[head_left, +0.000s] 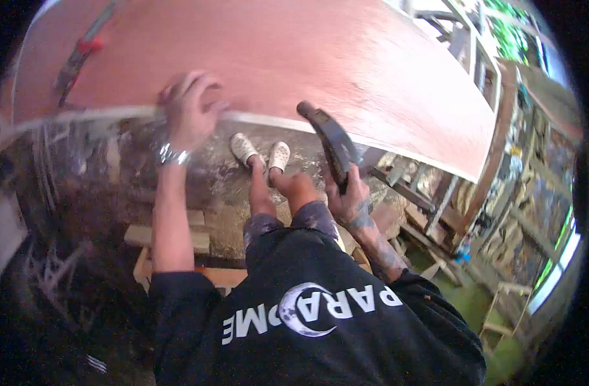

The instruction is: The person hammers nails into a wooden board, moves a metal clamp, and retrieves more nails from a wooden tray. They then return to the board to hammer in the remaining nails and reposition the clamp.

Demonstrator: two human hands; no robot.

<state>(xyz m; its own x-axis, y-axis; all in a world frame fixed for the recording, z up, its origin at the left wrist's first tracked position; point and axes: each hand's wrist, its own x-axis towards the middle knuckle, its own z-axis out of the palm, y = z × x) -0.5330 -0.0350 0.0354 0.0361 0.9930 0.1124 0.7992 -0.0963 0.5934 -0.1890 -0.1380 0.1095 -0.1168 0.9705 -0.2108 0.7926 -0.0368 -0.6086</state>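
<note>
My right hand (349, 196) is wrapped around a dark hammer (333, 138), its rounded end pointing up and left over the near edge of a large reddish board (256, 58). Above the same edge, farther left, is my left hand (193, 109), with a metal watch on the wrist. Its fingers look bent but are smeared by motion, and whether they hold anything cannot be made out.
On the board's left part lies a long dark tool with a red piece (88, 45). Wooden blocks (198, 241) are near my legs. Timber pieces (430, 199) and a wooden frame (504, 309) are at the right. My feet in light clogs (243, 148) stand below the board's edge.
</note>
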